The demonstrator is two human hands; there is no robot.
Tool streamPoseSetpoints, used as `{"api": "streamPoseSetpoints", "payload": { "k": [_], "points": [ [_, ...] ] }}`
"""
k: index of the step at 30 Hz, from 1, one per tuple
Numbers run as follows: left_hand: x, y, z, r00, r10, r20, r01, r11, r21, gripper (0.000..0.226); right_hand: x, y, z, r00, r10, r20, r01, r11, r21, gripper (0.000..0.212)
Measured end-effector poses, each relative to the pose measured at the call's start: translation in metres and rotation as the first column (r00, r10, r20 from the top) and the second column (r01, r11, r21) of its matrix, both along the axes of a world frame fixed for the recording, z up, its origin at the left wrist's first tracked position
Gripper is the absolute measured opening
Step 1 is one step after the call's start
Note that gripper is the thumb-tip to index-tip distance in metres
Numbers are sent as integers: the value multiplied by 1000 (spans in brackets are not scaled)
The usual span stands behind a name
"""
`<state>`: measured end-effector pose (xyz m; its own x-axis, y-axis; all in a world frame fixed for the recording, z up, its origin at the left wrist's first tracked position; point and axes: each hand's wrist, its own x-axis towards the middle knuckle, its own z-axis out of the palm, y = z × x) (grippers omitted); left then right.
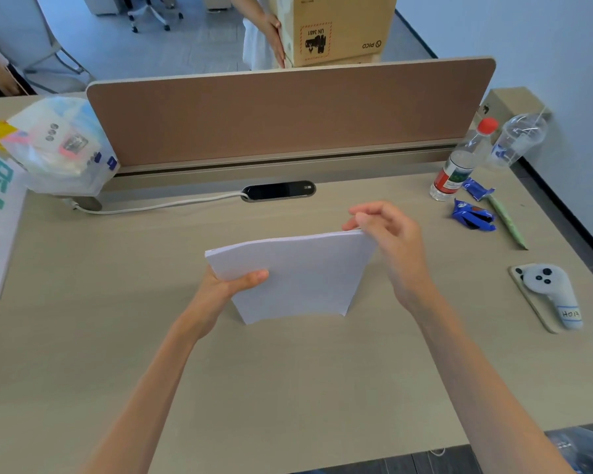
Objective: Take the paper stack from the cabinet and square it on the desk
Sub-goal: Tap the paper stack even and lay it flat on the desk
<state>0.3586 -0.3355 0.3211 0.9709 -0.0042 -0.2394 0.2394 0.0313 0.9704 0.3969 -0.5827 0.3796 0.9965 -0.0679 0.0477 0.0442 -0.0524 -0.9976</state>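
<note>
Both hands clamp the paper stack [295,275] standing on edge on the desk [288,388]: left hand [226,285] pinches its left edge, thumb across the front; right hand [387,234] pinches the top right corner.

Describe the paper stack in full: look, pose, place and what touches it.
The paper stack is a thin sheaf of plain white sheets, slightly bowed. It stands on its lower edge on the desk, leaning, near the desk's middle. The left hand grips its left edge, thumb across the front. The right hand pinches its top right corner. The top edge shows sheets nearly flush. Nothing else touches it.
</note>
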Motion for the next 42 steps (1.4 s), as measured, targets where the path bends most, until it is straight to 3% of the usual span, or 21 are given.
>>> {"api": "streamPoseSetpoints", "payload": {
  "k": [3, 7, 10, 14, 18, 21, 26, 30, 35, 39, 42],
  "points": [
    [-2, 2, 1, 999, -27, -32, 28, 1000, 7, 51, -2, -2, -1, 999, -12, 45, 13, 1000, -5, 20],
    [-4, 2, 2, 997, -48, -59, 49, 999, 5, 55, -5, 0, -3, 998, 59, -2, -58, 988, -144, 15],
    [-4, 5, 4, 996, -56, -76, 58, 998, 24, 60, -3, -9, 2, 987, 156, -37, -159, 982, -105, 25],
    [-5, 16, 13, 983, -164, -86, 169, 984, 57, 64, 0, -33, 1, 822, 511, -252, -547, 831, -101, 51],
    [1, 22, 37, 928, -370, -49, 373, 915, 151, 45, 4, -37, -8, 707, 602, -371, -684, 716, -140, 49],
    [3, 16, 43, 917, -396, -58, 400, 901, 169, 34, 5, -29, -18, 705, 604, -372, -685, 716, -136, 43],
    [-1, 8, 21, 977, -179, -117, 190, 978, 87, 12, -1, -21, -41, 784, 479, -394, -536, 844, -39, 32],
    [-3, 4, 16, 985, -126, -115, 136, 988, 77, 17, -3, -4, -46, 840, 401, -365, -436, 900, -14, 31],
    [0, 39, 27, 991, -30, -127, 33, 999, 23, 14, 7, 32, -34, 804, 488, -341, -507, 861, 36, 34],
    [6, 80, 32, 988, 3, -152, -6, 1000, -22, 38, 21, 76, -38, 775, 535, -336, -545, 835, 71, 34],
    [14, 114, 23, 977, 8, -215, -19, 999, -50, 32, 34, 112, -53, 751, 543, -374, -551, 829, 98, 39]
  ]
}}
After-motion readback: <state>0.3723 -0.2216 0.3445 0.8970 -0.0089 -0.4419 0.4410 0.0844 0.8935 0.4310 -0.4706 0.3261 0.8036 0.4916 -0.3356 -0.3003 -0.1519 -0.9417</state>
